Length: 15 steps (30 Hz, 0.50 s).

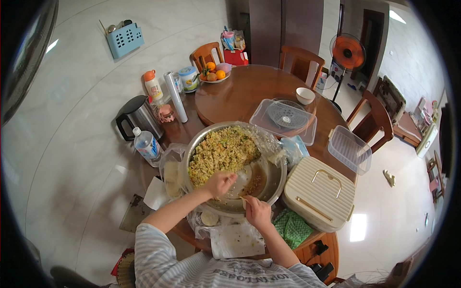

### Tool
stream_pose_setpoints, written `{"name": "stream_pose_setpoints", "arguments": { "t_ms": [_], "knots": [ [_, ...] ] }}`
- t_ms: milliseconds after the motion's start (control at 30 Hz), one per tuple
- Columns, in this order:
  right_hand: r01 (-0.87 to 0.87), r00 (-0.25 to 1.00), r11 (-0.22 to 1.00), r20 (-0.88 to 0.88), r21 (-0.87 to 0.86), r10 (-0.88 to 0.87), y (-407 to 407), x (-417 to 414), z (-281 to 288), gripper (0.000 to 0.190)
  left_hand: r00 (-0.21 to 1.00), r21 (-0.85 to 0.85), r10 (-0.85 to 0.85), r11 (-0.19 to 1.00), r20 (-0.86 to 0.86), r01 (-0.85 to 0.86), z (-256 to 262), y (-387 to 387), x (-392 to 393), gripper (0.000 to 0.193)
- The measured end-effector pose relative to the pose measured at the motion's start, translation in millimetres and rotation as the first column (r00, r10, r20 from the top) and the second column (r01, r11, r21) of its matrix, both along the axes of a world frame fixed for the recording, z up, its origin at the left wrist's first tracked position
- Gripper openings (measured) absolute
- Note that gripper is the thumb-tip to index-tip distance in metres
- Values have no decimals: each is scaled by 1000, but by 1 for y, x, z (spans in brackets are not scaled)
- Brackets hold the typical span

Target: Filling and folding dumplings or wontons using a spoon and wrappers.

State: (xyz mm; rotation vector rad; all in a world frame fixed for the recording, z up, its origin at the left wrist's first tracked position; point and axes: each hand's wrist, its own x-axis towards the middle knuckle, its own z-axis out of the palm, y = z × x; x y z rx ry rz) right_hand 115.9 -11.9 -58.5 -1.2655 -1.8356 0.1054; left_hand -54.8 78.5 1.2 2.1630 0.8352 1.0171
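Note:
A large stainless steel bowl (282,180) stands before me, with chopped filling (223,151) heaped on its far left side. Brown liquid (256,180) pools on the bare right part of its bottom. My left hand (220,184) is over the bowl, fingers curled by the edge of the filling; whether it holds anything is hidden. At the near rim, my right hand (258,213) pinches a thin pale dough wrapper (245,203). One round wrapper (209,218) lies on plastic just below the bowl. More wrappers (173,178) sit in a clear bag at the left.
A cream lidded box (318,194) is close on the right, beside a green cloth (292,228). Left stand a plastic bottle (147,145) and an electric kettle (140,115). Beyond the bowl lie a clear lid (284,120) and a white bowl (305,96). White paper (237,241) covers the near edge.

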Motion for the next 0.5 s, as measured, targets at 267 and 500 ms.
{"name": "stream_pose_setpoints", "arguments": {
  "t_ms": [267, 500],
  "knots": [
    [-6, 1000, 1000, -17, -12, 6, 1, -1, -4, 17, 1000, 55, 14, 998, 28, -16, -4, -13, 16, 35],
    [-17, 999, 997, -33, 79, 20, 4, -1, -7, 15, 998, -128, 57, 990, 15, -55, -3, 3, -9, 40]
  ]
}}
